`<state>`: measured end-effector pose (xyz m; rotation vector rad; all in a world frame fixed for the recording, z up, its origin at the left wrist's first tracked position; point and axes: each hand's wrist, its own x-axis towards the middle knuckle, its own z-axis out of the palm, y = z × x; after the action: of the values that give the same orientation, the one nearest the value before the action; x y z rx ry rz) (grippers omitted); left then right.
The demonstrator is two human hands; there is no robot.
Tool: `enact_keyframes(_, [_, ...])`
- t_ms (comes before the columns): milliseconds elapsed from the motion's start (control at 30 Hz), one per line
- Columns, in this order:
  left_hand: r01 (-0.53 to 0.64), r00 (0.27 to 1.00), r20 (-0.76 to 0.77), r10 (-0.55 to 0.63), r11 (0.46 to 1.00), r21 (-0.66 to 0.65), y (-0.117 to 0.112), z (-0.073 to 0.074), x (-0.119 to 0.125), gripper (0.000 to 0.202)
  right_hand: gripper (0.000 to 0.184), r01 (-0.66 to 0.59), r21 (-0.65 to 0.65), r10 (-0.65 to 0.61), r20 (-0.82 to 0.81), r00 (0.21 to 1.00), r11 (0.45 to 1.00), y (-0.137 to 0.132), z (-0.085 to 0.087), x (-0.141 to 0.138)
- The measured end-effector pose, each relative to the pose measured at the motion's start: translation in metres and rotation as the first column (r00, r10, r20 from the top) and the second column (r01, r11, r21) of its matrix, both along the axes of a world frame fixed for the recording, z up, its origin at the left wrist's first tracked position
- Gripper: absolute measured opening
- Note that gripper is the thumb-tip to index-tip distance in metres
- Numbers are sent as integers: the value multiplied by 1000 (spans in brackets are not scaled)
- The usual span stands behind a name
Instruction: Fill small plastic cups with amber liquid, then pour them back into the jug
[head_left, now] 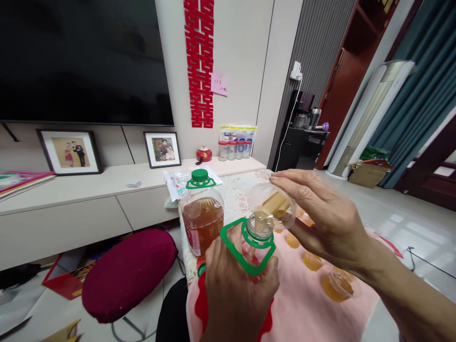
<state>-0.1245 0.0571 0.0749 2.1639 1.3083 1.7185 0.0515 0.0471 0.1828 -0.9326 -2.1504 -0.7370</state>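
Observation:
My left hand (237,289) is wrapped round a clear plastic jug (260,227) just under its uncapped neck, which carries a green handle ring (231,232). A clear plastic cup (257,197) is in my right hand (327,218), tilted on its side with its contents over the jug's mouth. Pale amber liquid shows inside the cup and in the neck. Beside the jug on the left stands a second jug (203,218) of amber liquid, closed with a green cap (199,175). Most of the held jug's body is hidden by my left hand.
Several clear cups of amber liquid (337,287) stand on the pink cloth (306,308) at the right, some behind my right hand. A dark red stool (130,273) is at the left. Behind are a white cabinet (149,187), lidded jars (231,151) and a plastic bag (176,183).

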Motion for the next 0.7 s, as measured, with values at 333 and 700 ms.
enact_keyframes(333, [38,999,-2,-38,999,0,0,2,0,20,40,-7,98,-4,107,994,995,-1,9,-6])
enact_keyframes(700, [9,1000,-13,-9,1000,-2,0,2,1,24,39,15,124,-41,217,975,992,-4,14,-9])
